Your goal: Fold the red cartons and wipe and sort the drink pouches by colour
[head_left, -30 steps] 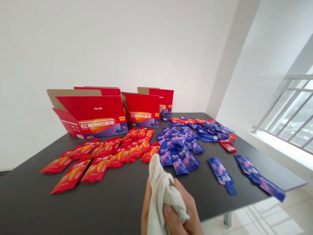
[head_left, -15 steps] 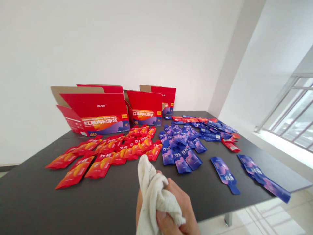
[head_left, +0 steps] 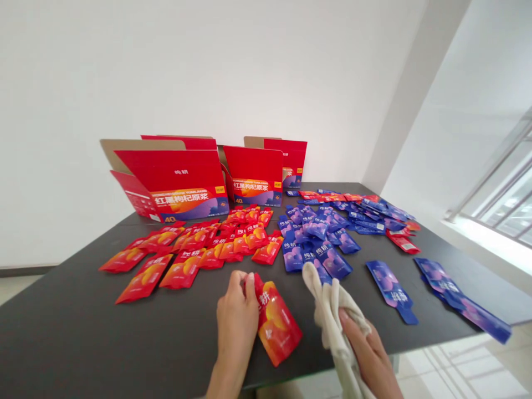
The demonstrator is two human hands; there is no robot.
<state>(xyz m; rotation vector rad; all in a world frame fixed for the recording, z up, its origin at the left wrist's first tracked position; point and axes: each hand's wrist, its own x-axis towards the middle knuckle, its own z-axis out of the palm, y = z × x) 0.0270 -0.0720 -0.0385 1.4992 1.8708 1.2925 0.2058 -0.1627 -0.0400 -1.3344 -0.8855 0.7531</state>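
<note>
Near the front of the dark table (head_left: 174, 343), my left hand (head_left: 238, 313) pinches the top end of a red pouch (head_left: 279, 327) with an orange fruit print. The pouch's wide end points toward me and to the right. My right hand (head_left: 368, 354) is closed around a bunched white cloth (head_left: 336, 321), one tip of which sticks up in front of the blue pouches (head_left: 332, 260). A group of red pouches (head_left: 183, 269) lies beyond my left hand.
Open red cartons (head_left: 189, 194) stand along the back, with another carton (head_left: 257, 177) beside them. Mixed blue and red packets (head_left: 369, 213) are heaped at the back right. A single blue pouch (head_left: 388, 285) and some overlapping blue pouches (head_left: 451, 291) lie near the right edge.
My left hand now shows apart from the cloth, holding a red pouch. My right hand has moved right with the cloth. The view has shifted slightly.
</note>
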